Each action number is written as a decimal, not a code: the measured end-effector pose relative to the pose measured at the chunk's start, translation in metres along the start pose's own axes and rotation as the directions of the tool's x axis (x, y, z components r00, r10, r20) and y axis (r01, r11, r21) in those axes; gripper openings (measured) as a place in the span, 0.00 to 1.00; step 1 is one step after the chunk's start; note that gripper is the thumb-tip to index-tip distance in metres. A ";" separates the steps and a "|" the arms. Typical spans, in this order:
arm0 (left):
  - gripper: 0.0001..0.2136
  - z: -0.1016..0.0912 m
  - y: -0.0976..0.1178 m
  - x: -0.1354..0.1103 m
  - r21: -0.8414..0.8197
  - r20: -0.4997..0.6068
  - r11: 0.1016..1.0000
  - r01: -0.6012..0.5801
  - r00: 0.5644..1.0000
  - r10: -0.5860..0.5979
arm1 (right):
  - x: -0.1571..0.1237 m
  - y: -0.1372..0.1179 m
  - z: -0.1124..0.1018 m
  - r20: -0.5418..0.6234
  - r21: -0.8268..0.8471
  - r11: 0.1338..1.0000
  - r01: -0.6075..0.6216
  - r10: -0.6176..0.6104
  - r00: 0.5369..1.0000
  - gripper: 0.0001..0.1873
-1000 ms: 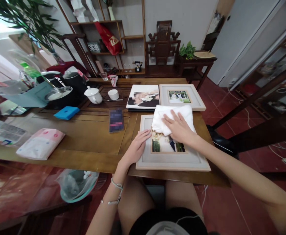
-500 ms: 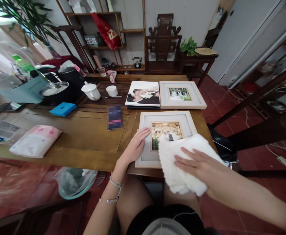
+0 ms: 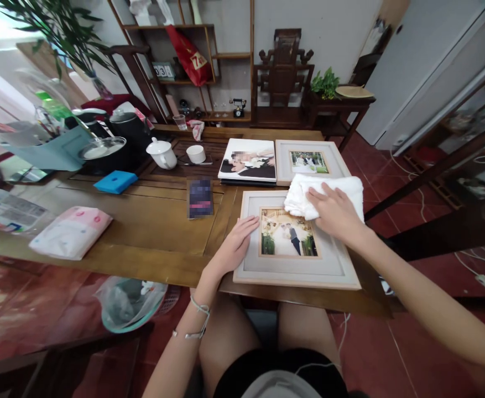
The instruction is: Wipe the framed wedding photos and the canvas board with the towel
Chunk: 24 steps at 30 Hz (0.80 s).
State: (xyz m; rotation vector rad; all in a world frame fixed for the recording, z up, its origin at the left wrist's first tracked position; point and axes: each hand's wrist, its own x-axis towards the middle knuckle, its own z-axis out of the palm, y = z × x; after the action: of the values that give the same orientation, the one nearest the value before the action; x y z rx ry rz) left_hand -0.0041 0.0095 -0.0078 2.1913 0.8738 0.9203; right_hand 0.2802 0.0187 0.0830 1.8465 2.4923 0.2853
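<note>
A picture frame [image 3: 248, 271] with a pale wood border and a photo of a couple lies flat at the table's near edge. My left hand [image 3: 239, 240] rests open on its left side, fingers stretched toward the photo. At the frame's upper right corner, my right hand [image 3: 335, 213] presses a folded white cloth [image 3: 292, 198] against the surface, its fingers bent over it. The cloth hides that corner and overlaps the lower edge of a second picture frame [image 3: 282, 171]. Left of the second frame lies a white-covered photo album or panel stack [image 3: 246, 178].
A dark packet [image 3: 201, 198], a blue block [image 3: 115, 181] and a tissue pack [image 3: 72, 232] lie left on the table. Behind them stand a white teapot [image 3: 161, 153], a cup [image 3: 196, 153] and a kettle [image 3: 130, 132]. A lined bin [image 3: 132, 304] sits on the floor.
My right hand has slid the white cloth from the frame's lower right up to its upper right corner, uncovering the photo. My left hand has stayed on the frame.
</note>
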 end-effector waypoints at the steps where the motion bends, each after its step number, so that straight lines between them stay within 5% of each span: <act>1: 0.21 0.000 0.000 0.000 0.003 -0.001 1.000 0.006 1.000 -0.006 | 0.002 -0.013 -0.001 0.017 -0.029 1.000 0.004 -0.003 1.000 0.35; 7: 0.21 0.001 -0.003 0.001 -0.015 -0.028 1.000 0.012 1.000 -0.013 | -0.040 -0.101 -0.031 0.197 0.014 0.952 0.307 -0.303 0.932 0.31; 12: 0.21 0.000 -0.004 0.001 -0.019 -0.020 0.999 -0.038 0.999 0.038 | -0.078 -0.127 -0.040 0.096 0.191 0.818 0.543 -0.566 0.819 0.34; 18: 0.20 0.001 0.000 0.002 0.012 -0.026 1.000 0.004 1.000 -0.004 | -0.109 -0.082 -0.042 0.089 0.410 0.729 0.547 -0.629 0.772 0.37; 24: 0.21 0.000 0.005 0.003 0.040 0.007 0.999 0.029 1.000 -0.029 | -0.118 -0.008 -0.038 0.146 0.297 0.930 0.214 -0.266 0.953 0.40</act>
State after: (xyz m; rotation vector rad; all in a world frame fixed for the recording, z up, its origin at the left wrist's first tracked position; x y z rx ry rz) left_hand -0.0005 0.0087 -0.0027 2.2084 0.9260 0.8877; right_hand 0.3024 -0.1005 0.1090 1.5307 2.6981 -0.2461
